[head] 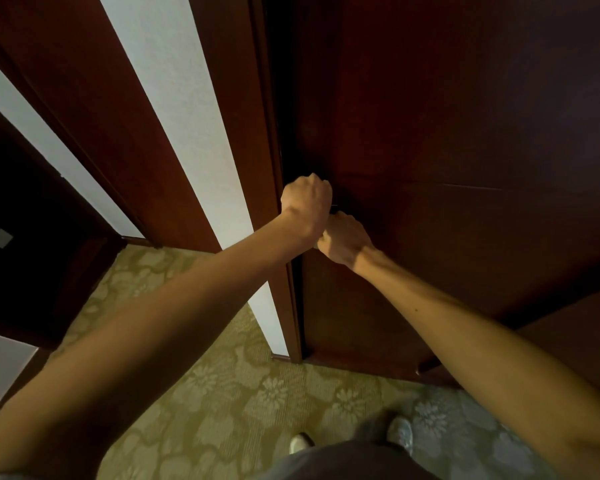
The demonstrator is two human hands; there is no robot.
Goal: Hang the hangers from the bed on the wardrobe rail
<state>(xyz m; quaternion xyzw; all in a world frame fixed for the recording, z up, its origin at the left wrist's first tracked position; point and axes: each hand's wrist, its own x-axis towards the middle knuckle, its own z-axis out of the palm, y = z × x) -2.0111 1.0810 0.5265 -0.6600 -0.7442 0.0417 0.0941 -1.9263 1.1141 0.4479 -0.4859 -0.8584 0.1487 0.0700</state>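
Dark red-brown wood fills most of my view: a wardrobe door (pixel 465 133) stands shut or nearly so, with a black gap down its left edge. Both of my hands meet at that edge. My left hand (pixel 305 206) is curled into a fist at the door's edge, knuckles toward me; its fingers wrap round something I cannot see, perhaps a handle or the edge itself. My right hand (pixel 343 237) sits just below it, touching it, fingers also curled forward and hidden from me, so I cannot tell what it grips, if anything.

The hangers, the bed and the rail are nowhere in my view; the rail would be behind the door.

To the left a white wall strip (pixel 187 133) runs between wooden frames, and beyond it a doorway opens into blackness. Below, a green-yellow flowered carpet (pixel 239 393) spreads out, and the toes of two pale shoes (pixel 400 433) show at the bottom, partly cut off by dark clothing.
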